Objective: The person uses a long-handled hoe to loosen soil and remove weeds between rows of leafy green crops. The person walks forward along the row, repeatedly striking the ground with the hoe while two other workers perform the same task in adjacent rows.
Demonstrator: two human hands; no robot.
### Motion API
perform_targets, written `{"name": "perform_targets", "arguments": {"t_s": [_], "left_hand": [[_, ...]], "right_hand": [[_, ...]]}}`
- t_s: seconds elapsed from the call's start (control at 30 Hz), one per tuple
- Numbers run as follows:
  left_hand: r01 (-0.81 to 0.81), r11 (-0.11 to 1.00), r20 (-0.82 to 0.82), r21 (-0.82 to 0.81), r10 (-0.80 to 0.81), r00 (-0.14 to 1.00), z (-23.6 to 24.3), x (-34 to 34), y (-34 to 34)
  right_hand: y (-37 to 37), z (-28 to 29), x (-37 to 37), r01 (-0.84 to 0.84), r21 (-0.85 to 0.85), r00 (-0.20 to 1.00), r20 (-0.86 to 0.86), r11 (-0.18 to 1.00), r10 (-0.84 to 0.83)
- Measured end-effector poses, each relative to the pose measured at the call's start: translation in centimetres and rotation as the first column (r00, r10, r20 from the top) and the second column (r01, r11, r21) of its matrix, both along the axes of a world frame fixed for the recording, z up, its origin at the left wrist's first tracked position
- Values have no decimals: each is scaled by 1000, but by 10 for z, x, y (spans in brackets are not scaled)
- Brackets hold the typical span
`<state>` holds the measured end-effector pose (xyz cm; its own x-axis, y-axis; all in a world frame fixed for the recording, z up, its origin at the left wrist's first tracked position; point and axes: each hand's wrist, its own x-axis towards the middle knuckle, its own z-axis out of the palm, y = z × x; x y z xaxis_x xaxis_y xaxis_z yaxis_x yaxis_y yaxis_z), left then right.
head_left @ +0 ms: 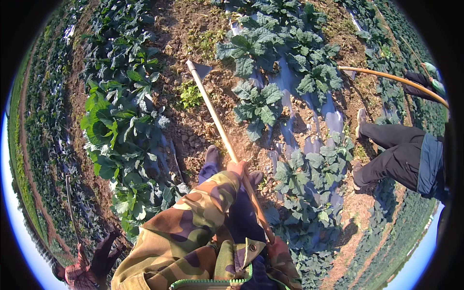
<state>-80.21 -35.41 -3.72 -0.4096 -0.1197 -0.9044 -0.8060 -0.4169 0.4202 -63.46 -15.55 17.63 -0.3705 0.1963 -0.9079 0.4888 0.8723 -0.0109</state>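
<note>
— Wooden, that hoe handle [220,123]; which way did it run from the hands?

— Away and up-left. Its long axis slanted from the person's waist out to the blade [199,70], which rested on bare soil between the two plant rows, just beyond a small weed [189,94].

— Which hand sat closer to the blade?

— The left hand [237,168]. It was clenched round the handle about midway along, above the person's own shoe [211,155]. The right hand [276,244] gripped the butt end, low by the jacket; it looked closed on the wood, though the sleeve hid most of it.

— So the blade lay ahead of both hands?

— Yes, well ahead of the left hand, slightly to the left of the handle's line at the feet. The plastic-mulched row [309,130] ran to the right of the handle, the leafy row [121,125] to its left.

— Anyone else near?

— Another person's legs [396,150] stood right of the mulched row, with a second handle [391,77] well apart from the blade.
</note>
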Motion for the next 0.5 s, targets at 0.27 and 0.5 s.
{"name": "perform_targets", "arguments": {"t_s": [0.27,0.5], "left_hand": [[12,995,177,98,-30,984,24,38,26],[22,977,295,210,-85,952,51,59,55]], "right_hand": [[20,33,12,-34,81,985,171,996,20],[42,33,60,9,62,931,365,998,-31]]}}
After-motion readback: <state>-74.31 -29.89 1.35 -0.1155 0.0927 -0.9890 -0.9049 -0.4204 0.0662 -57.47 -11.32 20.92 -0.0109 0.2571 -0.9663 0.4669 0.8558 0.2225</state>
